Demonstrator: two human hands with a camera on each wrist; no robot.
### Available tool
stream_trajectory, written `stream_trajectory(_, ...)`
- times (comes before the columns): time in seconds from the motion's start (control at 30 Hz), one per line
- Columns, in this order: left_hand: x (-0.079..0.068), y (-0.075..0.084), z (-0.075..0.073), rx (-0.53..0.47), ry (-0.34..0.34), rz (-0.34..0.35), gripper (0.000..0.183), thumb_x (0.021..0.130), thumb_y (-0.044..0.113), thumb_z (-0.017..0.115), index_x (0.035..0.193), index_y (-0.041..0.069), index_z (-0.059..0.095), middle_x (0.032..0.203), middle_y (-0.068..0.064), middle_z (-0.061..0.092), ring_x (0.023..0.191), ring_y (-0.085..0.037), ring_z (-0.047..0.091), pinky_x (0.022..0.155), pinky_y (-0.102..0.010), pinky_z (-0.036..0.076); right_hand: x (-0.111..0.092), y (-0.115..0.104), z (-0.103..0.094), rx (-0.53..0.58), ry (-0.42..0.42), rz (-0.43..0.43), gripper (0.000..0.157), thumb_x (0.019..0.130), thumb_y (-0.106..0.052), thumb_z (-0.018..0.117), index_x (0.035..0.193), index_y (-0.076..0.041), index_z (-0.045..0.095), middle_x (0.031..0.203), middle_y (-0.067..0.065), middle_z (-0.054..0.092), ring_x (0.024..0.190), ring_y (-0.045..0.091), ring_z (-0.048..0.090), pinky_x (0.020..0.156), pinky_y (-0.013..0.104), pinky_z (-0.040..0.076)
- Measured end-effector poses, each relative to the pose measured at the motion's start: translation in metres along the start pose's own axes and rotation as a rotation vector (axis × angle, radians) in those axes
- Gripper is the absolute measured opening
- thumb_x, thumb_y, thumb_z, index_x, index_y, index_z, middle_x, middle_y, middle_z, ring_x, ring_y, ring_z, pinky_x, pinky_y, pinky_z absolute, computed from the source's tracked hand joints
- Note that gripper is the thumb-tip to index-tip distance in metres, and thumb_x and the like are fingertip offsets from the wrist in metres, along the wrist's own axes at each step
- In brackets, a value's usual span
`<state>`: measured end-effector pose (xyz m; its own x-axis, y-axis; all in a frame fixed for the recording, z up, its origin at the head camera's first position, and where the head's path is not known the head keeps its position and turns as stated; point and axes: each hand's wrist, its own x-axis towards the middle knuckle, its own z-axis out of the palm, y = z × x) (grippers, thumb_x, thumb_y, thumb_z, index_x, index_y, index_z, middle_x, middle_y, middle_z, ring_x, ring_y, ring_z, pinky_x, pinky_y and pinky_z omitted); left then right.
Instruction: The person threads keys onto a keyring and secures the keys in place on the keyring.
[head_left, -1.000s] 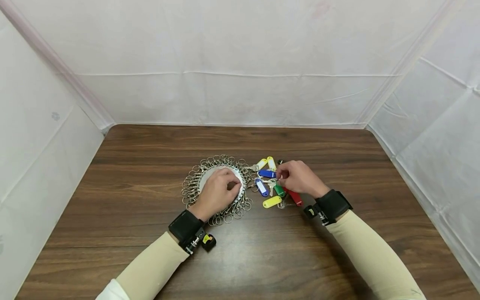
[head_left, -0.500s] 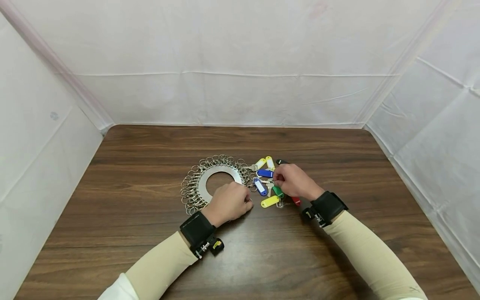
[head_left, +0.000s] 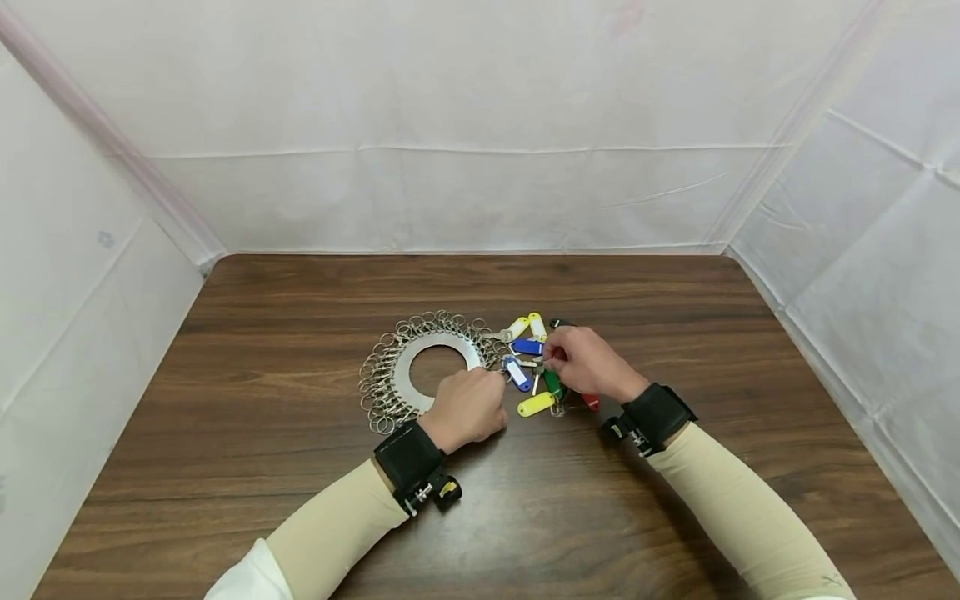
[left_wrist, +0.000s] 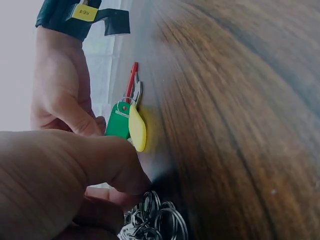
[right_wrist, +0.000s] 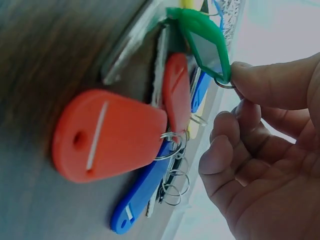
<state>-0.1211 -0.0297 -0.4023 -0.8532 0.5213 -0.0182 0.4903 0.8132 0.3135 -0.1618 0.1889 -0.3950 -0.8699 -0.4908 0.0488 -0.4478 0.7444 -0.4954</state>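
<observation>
On the brown table lies a flat silver ring plate (head_left: 402,375), its rim lined with small clips and split rings (head_left: 380,375). My left hand (head_left: 468,404) is at the plate's lower right edge, fingers curled. In the left wrist view its thumb and finger pinch at the metal split rings (left_wrist: 171,220); the fingertips are partly hidden. Over a group of tagged keys, my right hand (head_left: 588,362) pinches the small ring of a green key tag (right_wrist: 197,22) between thumb and forefinger. The green tag hangs tilted just below the fingertips, and the other fingers are loosely curled.
Around the right hand lie blue key tags (head_left: 517,373), yellow key tags (head_left: 536,405), red key tags (right_wrist: 110,135) and a black tag (head_left: 561,322), with keys. White sheeting (head_left: 472,200) stands behind the table and at both sides.
My left hand has moved from over the plate's middle to its lower right edge, uncovering the plate's central hole. My right hand has stayed nearly in place over the tagged keys.
</observation>
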Motion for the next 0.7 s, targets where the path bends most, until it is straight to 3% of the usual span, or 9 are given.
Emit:
stream_trajectory(0.1,-0.001,-0.003,-0.001,-0.094,-0.020,-0.013,0.025,0.070,0.012,0.062,0.054,0.020,0.045,0.052,0.007,0.040,0.046,-0.011,0.041,0.038,-0.029,0.036,-0.003,-0.002,-0.001,0.017,0.000,0.013,0.010,0.089,-0.004,0.063,0.082,-0.011,0.064,0.078,0.001,0.055,0.065,0.014,0.050,0.058,0.031,0.045)
stream_trajectory(0.23,-0.003,-0.013,-0.009,-0.369,0.037,-0.046,0.018,0.073,0.012,0.065,0.059,0.022,0.058,0.052,0.009,0.050,0.045,-0.009,0.047,0.049,-0.027,0.041,-0.006,-0.005,-0.007,0.046,0.043,0.015,0.009,0.089,-0.003,0.065,0.083,-0.010,0.063,0.083,0.002,0.055,0.072,0.016,0.052,0.063,0.033,0.047)
stream_trajectory(0.3,-0.003,-0.018,-0.013,-0.488,0.091,-0.053,0.014,0.073,0.011,0.066,0.064,0.021,0.063,0.060,0.007,0.057,0.051,-0.011,0.051,0.057,-0.029,0.045,-0.007,-0.006,-0.010,0.076,0.070,0.016,0.011,0.089,-0.002,0.065,0.082,-0.010,0.062,0.086,0.003,0.055,0.077,0.018,0.052,0.065,0.035,0.047)
stream_trajectory(0.43,-0.004,-0.027,-0.015,-0.574,0.152,-0.067,0.012,0.072,0.012,0.067,0.065,0.022,0.066,0.086,0.001,0.064,0.079,-0.011,0.055,0.074,-0.033,0.047,-0.007,-0.009,-0.012,0.169,0.083,0.011,0.012,0.090,-0.001,0.063,0.083,-0.010,0.059,0.091,0.003,0.055,0.082,0.021,0.052,0.068,0.036,0.046)
stream_trajectory(0.53,-0.004,-0.030,-0.011,-0.678,0.121,-0.082,0.010,0.074,0.011,0.067,0.067,0.017,0.069,0.093,0.001,0.069,0.084,-0.010,0.060,0.073,-0.030,0.048,-0.007,-0.013,-0.010,0.242,0.075,0.010,0.008,0.093,-0.004,0.061,0.087,-0.010,0.058,0.091,0.003,0.058,0.081,0.023,0.053,0.067,0.037,0.046)
stream_trajectory(0.63,-0.005,-0.033,-0.007,-0.885,0.069,-0.086,0.009,0.080,0.006,0.065,0.073,0.007,0.071,0.089,-0.007,0.072,0.073,-0.014,0.067,0.065,-0.027,0.054,-0.005,-0.018,-0.007,0.313,0.064,0.005,0.006,0.094,-0.006,0.059,0.090,-0.010,0.058,0.091,0.002,0.060,0.080,0.021,0.054,0.066,0.037,0.047)
stream_trajectory(0.7,-0.005,-0.036,-0.004,-1.040,0.032,-0.077,0.008,0.083,0.001,0.064,0.079,-0.002,0.070,0.091,-0.015,0.071,0.074,-0.020,0.069,0.068,-0.028,0.057,-0.003,-0.022,-0.004,0.364,0.050,-0.007,0.006,0.095,-0.007,0.059,0.091,-0.010,0.058,0.090,0.002,0.060,0.076,0.019,0.054,0.064,0.036,0.046)
